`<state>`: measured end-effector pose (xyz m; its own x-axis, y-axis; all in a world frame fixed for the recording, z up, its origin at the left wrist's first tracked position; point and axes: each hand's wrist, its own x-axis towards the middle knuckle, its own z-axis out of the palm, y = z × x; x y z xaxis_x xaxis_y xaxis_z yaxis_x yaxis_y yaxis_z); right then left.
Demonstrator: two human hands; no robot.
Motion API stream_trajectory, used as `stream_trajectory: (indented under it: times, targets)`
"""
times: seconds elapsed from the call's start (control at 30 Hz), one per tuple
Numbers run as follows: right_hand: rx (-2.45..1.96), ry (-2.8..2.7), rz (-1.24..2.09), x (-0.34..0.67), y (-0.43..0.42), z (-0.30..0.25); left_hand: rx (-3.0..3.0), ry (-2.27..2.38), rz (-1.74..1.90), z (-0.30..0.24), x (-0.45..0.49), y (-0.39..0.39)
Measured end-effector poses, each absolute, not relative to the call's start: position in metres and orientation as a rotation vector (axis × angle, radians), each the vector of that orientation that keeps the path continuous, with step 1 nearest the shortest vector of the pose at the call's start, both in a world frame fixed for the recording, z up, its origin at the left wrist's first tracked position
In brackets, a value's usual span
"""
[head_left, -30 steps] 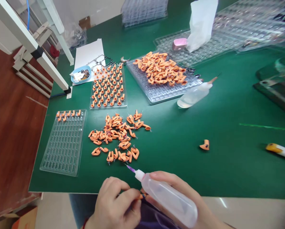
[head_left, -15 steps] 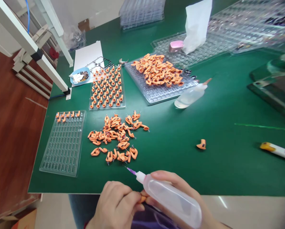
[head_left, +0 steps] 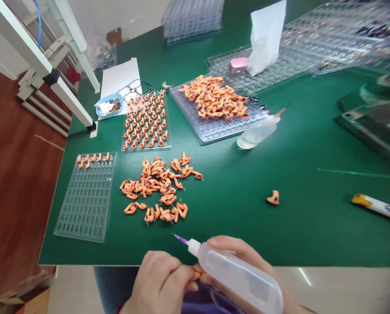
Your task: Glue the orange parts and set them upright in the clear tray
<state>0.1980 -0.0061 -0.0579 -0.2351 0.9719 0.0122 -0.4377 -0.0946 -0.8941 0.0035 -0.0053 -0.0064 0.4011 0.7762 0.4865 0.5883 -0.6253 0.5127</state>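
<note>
My right hand is wrapped round a clear squeeze bottle with a purple needle tip that points left toward the table. My left hand is closed in a pinch on a small orange part at the table's near edge, just under the bottle's neck. A loose pile of orange parts lies on the green table beyond the hands. One single orange part lies apart to the right.
A clear tray with a few orange parts in its top row sits at the left. Farther back are a filled tray, a tray heaped with parts, a second squeeze bottle, a blue dish and a pen at right.
The view has shifted slightly; the bottle has slid a little lower and to the right in my right hand's grip. Both hands stay at the table edge.
</note>
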Motion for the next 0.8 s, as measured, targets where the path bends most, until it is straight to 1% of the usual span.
stream_trajectory:
  times: [0.1, 0.27, 0.43, 0.67, 0.8]
  targets:
    - [-0.777, -1.091, 1.557, 0.200, -0.007, -0.058, 2.406, 1.201, 1.047, -0.006, 0.004, -0.006]
    - [-0.879, -1.352, 1.383, 0.208, -0.004, -0.057, 2.373, 1.200, 1.044, -0.005, 0.005, -0.007]
    - [-0.875, -1.415, 1.314, 0.213, -0.003, -0.055, 2.317, 1.217, 1.089, -0.007, 0.007, -0.009]
    - [-0.844, -1.311, 1.299, 0.198, 0.002, -0.050, 2.297, 1.321, 1.064, -0.006, 0.006, -0.008]
    - [-0.940, -1.100, 1.145, 0.187, 0.015, -0.036, 2.454, 1.332, 1.025, 0.002, 0.007, -0.003]
